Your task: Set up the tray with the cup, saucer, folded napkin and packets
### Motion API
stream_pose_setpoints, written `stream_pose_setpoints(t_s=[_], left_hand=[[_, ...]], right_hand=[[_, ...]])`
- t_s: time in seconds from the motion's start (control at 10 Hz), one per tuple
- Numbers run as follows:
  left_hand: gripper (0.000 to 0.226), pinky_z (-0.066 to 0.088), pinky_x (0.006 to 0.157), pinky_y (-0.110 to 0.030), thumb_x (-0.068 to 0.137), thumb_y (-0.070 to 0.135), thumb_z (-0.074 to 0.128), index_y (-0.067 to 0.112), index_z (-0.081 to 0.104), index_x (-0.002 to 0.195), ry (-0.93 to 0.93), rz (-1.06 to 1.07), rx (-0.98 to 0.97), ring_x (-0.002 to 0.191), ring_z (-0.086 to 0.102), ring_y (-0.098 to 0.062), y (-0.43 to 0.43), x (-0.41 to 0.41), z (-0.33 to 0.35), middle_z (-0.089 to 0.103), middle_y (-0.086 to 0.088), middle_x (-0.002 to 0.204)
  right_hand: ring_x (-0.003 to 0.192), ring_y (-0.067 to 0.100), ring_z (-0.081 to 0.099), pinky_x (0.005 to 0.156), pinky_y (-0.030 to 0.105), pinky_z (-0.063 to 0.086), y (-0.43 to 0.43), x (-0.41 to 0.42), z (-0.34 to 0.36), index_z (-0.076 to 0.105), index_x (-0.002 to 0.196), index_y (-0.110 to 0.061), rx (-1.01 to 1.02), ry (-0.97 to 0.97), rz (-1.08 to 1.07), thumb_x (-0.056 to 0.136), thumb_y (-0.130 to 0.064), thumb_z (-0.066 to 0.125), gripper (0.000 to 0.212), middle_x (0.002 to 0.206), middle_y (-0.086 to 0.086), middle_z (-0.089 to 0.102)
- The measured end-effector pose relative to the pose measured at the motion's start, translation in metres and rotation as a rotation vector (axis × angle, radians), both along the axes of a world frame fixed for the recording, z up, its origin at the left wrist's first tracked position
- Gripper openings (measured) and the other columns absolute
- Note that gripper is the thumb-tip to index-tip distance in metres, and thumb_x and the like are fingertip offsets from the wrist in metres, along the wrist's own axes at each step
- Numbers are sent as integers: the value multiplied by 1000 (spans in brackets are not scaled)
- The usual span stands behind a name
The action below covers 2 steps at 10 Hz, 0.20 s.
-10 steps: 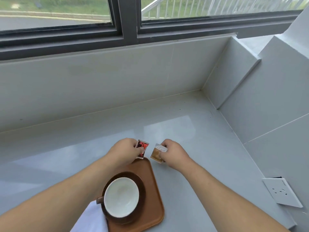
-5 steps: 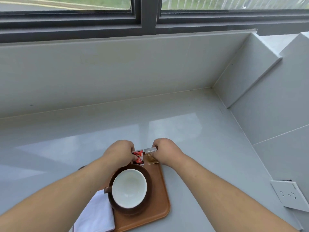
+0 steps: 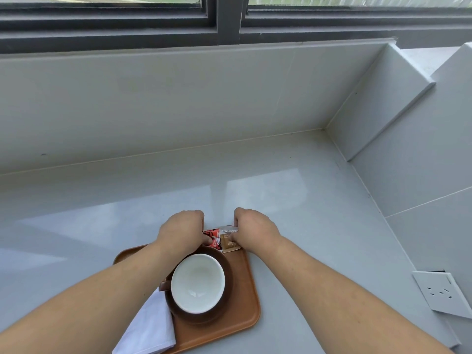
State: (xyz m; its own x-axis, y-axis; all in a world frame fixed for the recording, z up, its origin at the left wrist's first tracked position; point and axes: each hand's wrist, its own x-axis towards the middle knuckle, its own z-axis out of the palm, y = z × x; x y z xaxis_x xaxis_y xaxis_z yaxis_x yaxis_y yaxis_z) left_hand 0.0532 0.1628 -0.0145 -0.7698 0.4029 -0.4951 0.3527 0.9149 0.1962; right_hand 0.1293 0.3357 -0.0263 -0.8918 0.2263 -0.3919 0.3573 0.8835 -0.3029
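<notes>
Cup (image 3: 198, 282) in saucer (image 3: 227, 297) on tray (image 3: 245, 315), napkin (image 3: 150, 328) to their left. Packets (image 3: 223, 240) side by side behind the saucer, at the tray's far edge

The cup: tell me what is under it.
The cup sits on a dark brown saucer, on the tray. The saucer's middle is hidden by the cup.

I see both forearms bare, reaching fwd & converging. L hand (image 3: 181, 231) knuckles up, fingers curled down, tips hidden. R hand (image 3: 252, 231) likewise, thumb & fingers pinched closed. Hands close together, not touching each other.
</notes>
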Motion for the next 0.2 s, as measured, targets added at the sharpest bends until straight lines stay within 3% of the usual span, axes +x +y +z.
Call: stream_pose_setpoints(t_s=[0.2], left_hand=[[39,42,61,-33,83,60,74,27,55,93,64,36,77,84,59,-22,-17,5,7,57,8,81]], right_hand=[[89,28,64,62,33,41,-7,1,17,50,107,-18,124,76,3,84,-41,76,41,99,4,63]])
